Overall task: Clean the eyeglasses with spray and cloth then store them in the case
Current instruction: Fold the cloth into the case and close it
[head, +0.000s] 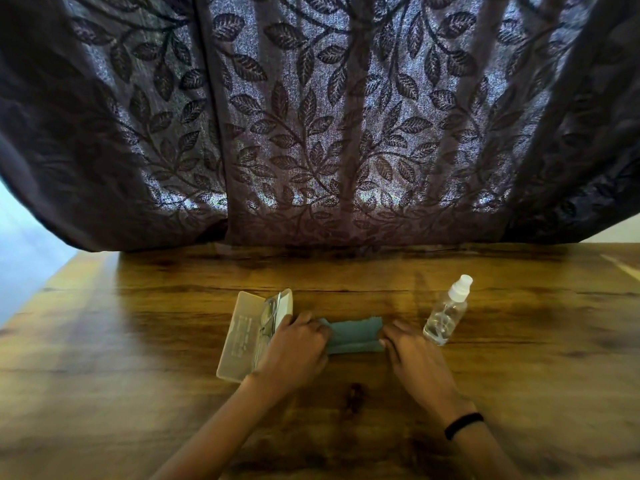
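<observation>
- Eyeglasses (pixel 269 315) lie inside the open case (pixel 242 336), which rests on the wooden surface (pixel 138 323) to the left of both hands; only part of the thin frame shows.
- The case is pale and translucent, its lid swung open to the left, its near end touching the left wrist area.
- A teal cloth (pixel 355 336) lies flat on the surface between the hands, folded into a long strip.
- The left hand (pixel 294 351) grips the cloth's left end, fingers curled over it.
- The right hand (pixel 415 358) pinches the cloth's right end, a black band (pixel 463 424) on its wrist.
- A clear spray bottle (pixel 446 315) with a white cap stands just right of the right hand, apart from the cloth.
- A dark leaf-patterned curtain (pixel 311 116) hangs behind the surface's far edge.
</observation>
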Tool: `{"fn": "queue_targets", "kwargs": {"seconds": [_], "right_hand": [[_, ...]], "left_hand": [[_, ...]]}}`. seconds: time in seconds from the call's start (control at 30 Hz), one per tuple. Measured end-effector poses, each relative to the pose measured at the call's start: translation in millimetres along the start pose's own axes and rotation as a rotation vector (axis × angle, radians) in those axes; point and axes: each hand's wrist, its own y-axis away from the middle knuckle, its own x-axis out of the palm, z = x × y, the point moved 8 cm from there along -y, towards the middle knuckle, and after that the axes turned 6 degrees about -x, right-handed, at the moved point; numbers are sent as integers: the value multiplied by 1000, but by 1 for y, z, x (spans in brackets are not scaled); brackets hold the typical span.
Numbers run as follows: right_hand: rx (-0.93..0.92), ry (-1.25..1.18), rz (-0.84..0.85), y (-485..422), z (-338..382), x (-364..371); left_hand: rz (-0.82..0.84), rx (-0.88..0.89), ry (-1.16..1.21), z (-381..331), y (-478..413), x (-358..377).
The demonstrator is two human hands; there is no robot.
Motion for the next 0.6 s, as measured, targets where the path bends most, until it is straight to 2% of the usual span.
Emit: {"fn": "queue_targets", "kwargs": {"seconds": [0.27,0.43,0.6], "right_hand": [[52,44,39,-44,-9,1],[121,32,139,-59,-17,8],[153,-10,169,-57,-23,13]], "left_hand": [[5,-71,-173,17,-30,-8],[49,-114,-165,22,-43,-10],[-34,-129,-100,12,-38,-13]]}}
